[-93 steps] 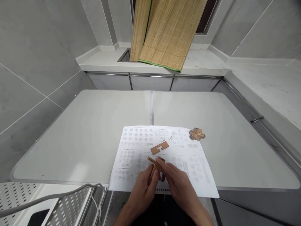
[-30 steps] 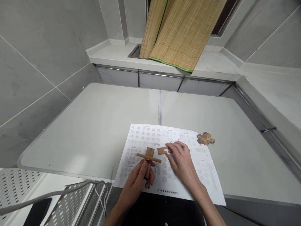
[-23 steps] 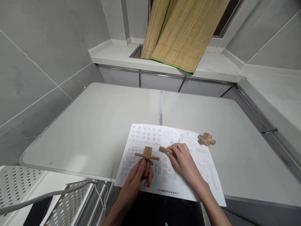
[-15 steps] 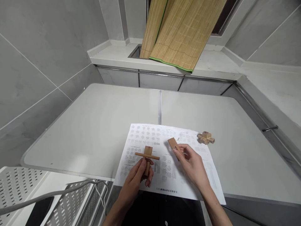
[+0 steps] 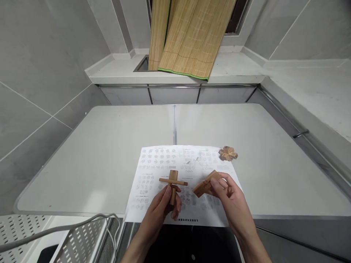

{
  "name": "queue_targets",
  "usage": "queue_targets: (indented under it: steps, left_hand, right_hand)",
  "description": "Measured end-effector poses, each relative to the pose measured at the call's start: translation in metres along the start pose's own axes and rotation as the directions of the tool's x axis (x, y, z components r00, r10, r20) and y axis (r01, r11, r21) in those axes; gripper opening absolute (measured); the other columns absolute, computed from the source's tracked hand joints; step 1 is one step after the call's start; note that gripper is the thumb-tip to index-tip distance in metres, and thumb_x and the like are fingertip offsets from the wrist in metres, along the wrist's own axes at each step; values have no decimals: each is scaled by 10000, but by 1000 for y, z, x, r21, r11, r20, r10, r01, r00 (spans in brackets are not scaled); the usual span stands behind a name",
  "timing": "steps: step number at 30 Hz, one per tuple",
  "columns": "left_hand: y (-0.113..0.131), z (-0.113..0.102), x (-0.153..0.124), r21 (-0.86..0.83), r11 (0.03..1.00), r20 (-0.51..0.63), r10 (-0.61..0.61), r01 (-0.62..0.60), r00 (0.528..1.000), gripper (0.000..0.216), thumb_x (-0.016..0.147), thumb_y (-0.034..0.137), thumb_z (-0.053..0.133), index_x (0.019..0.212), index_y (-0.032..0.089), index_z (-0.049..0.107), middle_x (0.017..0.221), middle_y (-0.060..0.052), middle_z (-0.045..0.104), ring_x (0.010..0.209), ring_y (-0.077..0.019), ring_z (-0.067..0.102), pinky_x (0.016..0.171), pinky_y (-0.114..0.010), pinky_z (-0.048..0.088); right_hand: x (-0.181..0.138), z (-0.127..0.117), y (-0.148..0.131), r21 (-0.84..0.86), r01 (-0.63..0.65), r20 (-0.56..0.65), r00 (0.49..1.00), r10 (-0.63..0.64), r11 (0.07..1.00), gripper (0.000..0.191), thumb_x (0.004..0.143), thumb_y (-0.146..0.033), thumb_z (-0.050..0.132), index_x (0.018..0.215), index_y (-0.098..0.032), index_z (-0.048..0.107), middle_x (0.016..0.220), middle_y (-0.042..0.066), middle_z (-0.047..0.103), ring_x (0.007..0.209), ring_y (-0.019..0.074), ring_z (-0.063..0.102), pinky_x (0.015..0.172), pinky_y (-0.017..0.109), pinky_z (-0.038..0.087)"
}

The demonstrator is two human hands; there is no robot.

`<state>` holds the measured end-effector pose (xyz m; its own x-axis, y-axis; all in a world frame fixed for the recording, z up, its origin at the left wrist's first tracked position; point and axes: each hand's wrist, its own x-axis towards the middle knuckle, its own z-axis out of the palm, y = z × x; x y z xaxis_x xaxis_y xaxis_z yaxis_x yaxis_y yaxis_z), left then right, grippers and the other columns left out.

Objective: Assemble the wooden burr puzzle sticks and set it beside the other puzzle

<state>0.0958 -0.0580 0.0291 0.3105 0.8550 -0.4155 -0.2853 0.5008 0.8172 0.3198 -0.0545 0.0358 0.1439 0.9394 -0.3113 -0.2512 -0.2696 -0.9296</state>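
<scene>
My left hand (image 5: 161, 208) grips a wooden cross (image 5: 172, 181) made of two slotted pieces, held upright above the printed instruction sheet (image 5: 153, 171). My right hand (image 5: 230, 199) holds a flat notched wooden piece (image 5: 204, 185), tilted, a short way right of the cross and apart from it. An assembled wooden burr puzzle (image 5: 228, 153) lies at the sheet's far right corner, out of reach of both hands.
The sheet lies on a pale grey table (image 5: 104, 153) with a seam down its middle. A bamboo mat (image 5: 186, 36) hangs over the back counter. A perforated metal rack (image 5: 71, 244) and a grey cable (image 5: 63, 228) sit at the lower left.
My right hand picked the notched piece off the sheet, lifted it and turned it, then brought it closer to me. My left hand kept the cross nearly still.
</scene>
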Motion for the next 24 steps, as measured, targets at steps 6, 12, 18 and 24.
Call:
queue_targets:
  steps: [6, 12, 18, 24]
  left_hand:
    - [4, 13, 3, -28, 997, -12, -72, 71, 997, 456, 1017, 626, 603, 1088, 176, 636, 755, -5, 623, 566, -102, 455, 601, -266, 393]
    - [1, 23, 9, -83, 992, 2, -96, 95, 995, 438, 992, 603, 655, 1067, 172, 643, 732, 8, 597, 553, -97, 419, 583, -262, 393]
    - [2, 37, 9, -72, 992, -4, -102, 101, 995, 451, 979, 605, 674, 934, 158, 635, 696, 6, 579, 558, -99, 412, 574, -262, 387]
    - [-1, 35, 11, -82, 993, 24, -83, 85, 996, 463, 963, 616, 694, 952, 156, 644, 694, 3, 582, 561, -102, 421, 571, -261, 394]
  right_hand:
    - [-4, -8, 7, -54, 60, -51, 997, -63, 997, 350, 935, -580, 763, 979, -234, 735, 942, 48, 727, 909, 209, 647, 776, 293, 520]
    - [-7, -8, 9, 271, -95, 64, 995, 81, 958, 392, 900, -601, 798, 928, -220, 710, 679, -44, 517, 551, 92, 395, 522, 252, 326]
    - [-11, 8, 14, 425, -203, 137, 978, 158, 882, 353, 890, -517, 846, 908, -210, 673, 742, -29, 597, 546, 78, 470, 506, 230, 341]
    - [-10, 17, 23, 499, -288, 257, 950, 178, 817, 340, 895, -491, 849, 904, -188, 693, 791, -17, 629, 533, 69, 503, 479, 219, 341]
